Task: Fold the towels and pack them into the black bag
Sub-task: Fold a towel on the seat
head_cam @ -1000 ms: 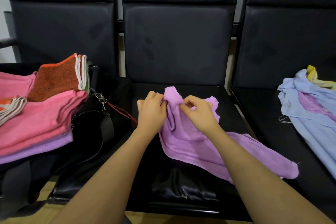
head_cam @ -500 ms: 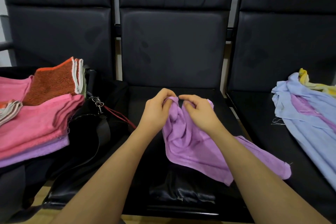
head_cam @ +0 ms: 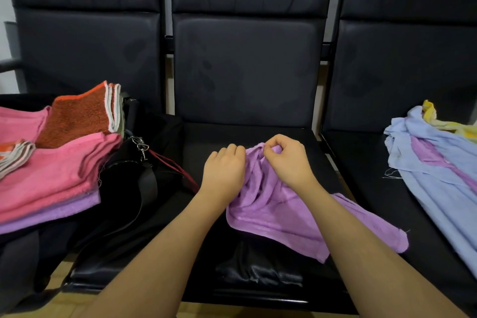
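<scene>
A purple towel (head_cam: 281, 212) lies crumpled on the middle black seat (head_cam: 258, 129), its near right corner spread toward the seat's front edge. Both hands work at its far bunched edge. The left hand (head_cam: 224, 170) has its fingers curled into the cloth on the left of the bunch, gripping it. The right hand (head_cam: 289, 160) pinches the top of the same edge between thumb and fingertips, just beside the left hand.

To the left, the black bag (head_cam: 129, 188) sits slumped against the seat, with a strap and a metal clasp (head_cam: 140, 146) showing. A stack of folded towels (head_cam: 51, 173) rests on its left part: pink ones over a purple one, with a rust-orange towel (head_cam: 77, 116) at the far side.

On the right seat, well apart, lies a loose heap of unfolded towels (head_cam: 438, 175): light blue, purple and yellow.
</scene>
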Action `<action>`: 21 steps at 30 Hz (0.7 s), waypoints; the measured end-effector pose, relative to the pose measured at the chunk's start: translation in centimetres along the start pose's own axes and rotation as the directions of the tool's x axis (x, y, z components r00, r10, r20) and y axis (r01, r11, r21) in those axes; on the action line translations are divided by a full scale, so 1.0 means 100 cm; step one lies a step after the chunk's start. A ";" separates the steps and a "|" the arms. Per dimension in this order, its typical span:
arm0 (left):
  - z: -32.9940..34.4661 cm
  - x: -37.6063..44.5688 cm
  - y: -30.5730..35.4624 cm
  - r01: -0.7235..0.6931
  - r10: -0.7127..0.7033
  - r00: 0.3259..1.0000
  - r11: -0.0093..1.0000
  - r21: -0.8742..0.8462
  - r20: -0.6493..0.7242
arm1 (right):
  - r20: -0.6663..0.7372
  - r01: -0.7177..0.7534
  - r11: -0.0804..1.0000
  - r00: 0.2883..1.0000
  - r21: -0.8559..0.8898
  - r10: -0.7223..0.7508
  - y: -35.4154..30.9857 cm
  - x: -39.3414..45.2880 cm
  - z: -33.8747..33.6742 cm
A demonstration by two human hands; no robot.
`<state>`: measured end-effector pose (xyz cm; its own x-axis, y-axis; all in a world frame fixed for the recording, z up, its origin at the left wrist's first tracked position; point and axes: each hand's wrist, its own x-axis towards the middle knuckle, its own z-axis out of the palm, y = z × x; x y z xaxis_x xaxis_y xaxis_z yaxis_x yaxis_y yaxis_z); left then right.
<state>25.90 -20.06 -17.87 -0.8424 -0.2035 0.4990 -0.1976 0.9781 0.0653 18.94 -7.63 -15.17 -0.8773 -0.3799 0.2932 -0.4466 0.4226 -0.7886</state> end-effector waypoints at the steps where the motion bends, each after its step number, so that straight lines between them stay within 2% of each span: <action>1: -0.001 -0.001 0.002 0.015 -0.015 1.000 1.000 0.023 -0.004 | -0.025 0.000 1.000 1.000 0.005 0.000 0.001 -0.001 -0.001; 3: -0.004 -0.001 0.005 0.066 -0.066 0.998 0.998 -0.009 0.007 | -0.068 0.015 1.000 0.998 0.027 -0.013 0.004 -0.004 -0.003; 5: -0.009 -0.001 0.006 0.177 -0.173 0.984 0.959 -0.221 0.037 | -0.090 0.045 0.999 0.995 0.023 -0.043 0.005 -0.006 -0.004; 7: -0.017 -0.002 0.005 0.284 -0.289 0.955 0.823 -0.492 0.067 | -0.081 0.061 0.997 0.995 0.040 -0.058 0.002 -0.008 -0.005; 9: -0.029 0.000 0.002 0.320 -0.384 0.923 0.715 -0.622 0.034 | -0.096 0.071 0.994 0.993 0.085 -0.062 -0.004 -0.011 -0.007; 14: -0.058 0.019 -0.011 0.394 -0.541 0.841 0.595 -0.700 0.013 | -0.248 0.068 0.980 0.969 0.188 -0.019 -0.021 -0.020 -0.010; 21: -0.109 0.049 -0.023 0.334 -0.493 0.866 0.691 -0.641 -0.080 | -0.426 0.167 0.962 0.903 0.215 -0.062 -0.062 -0.010 -0.041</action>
<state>27.68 -22.83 -6.13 -0.5923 -0.6547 0.4695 -0.0961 0.6360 0.7657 21.84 -6.55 -8.36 -0.8393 -0.0187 0.5433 -0.5385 0.1658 -0.8262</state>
